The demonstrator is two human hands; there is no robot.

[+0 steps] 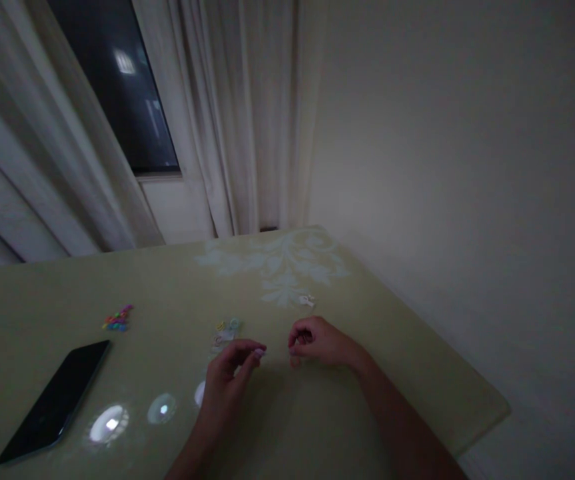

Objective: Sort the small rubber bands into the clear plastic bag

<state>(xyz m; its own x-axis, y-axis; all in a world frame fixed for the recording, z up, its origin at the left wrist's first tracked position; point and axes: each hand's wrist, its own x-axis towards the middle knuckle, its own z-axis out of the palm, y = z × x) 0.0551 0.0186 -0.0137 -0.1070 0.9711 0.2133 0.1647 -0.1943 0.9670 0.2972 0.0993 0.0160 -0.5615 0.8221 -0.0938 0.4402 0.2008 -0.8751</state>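
Pinched between thumb and index finger, a small pale piece sits at the fingertips of your left hand, which is nearly closed on it. Your right hand has its thumb and index finger curled close together; you cannot tell whether they have hold of anything. The two hands are apart, over the near part of the table. Just beyond your left hand lies a cluster of small yellow, pale green and clear pieces. Beyond your right hand is a small white item. Farther left are a colourful pile and a dark tablet.
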